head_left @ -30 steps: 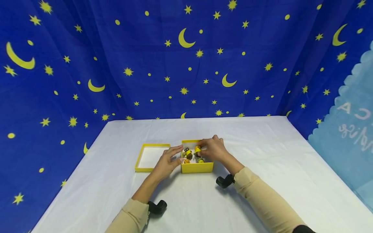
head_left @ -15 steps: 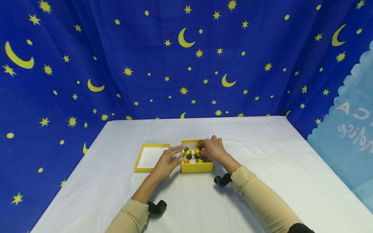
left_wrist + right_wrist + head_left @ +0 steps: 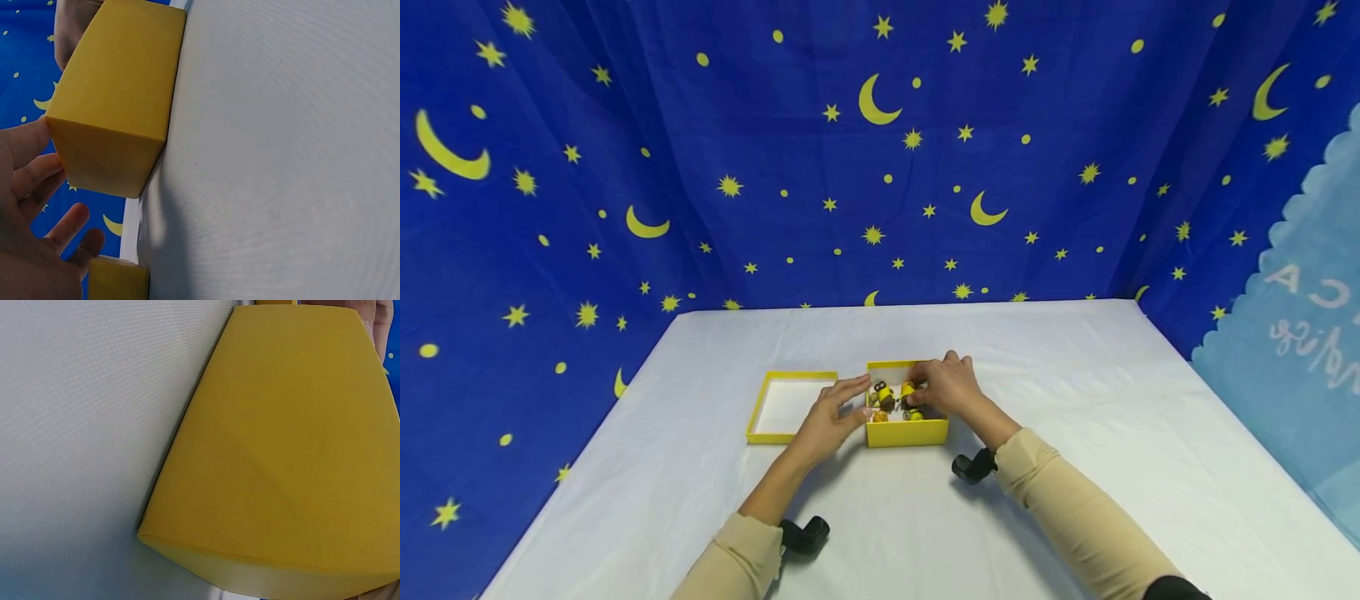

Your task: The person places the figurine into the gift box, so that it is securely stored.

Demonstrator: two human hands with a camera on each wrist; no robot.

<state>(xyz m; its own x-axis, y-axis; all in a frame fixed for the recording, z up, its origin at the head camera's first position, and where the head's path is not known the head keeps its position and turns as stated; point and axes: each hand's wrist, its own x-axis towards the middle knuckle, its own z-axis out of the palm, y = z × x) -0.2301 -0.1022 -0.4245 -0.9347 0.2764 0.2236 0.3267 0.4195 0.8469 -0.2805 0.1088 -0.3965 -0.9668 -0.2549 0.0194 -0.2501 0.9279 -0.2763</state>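
In the head view, a yellow box [image 3: 907,433] with a white inside stands without its lid and holds several small toy figures. My right hand [image 3: 951,385] reaches in over its right side and pinches a yellow toy figure [image 3: 907,392] with a dark lower part. Left of that lies a goggled yellow toy figure [image 3: 885,397]. A small orange thing [image 3: 881,416] and another yellow figure [image 3: 914,414] are near the front wall. My left hand [image 3: 829,419] touches the box's left side with thumb and fingers spread; the left wrist view shows this contact at the corner.
The yellow-rimmed box lid [image 3: 771,437] lies inside up to the left of the box, partly behind my left hand. White cloth [image 3: 1075,375] covers the table. A blue curtain [image 3: 820,150] with moons and stars hangs behind it.
The right hand has shifted very slightly left within the box, still pinching the toy figure. The left hand, box and lid stay where they were.
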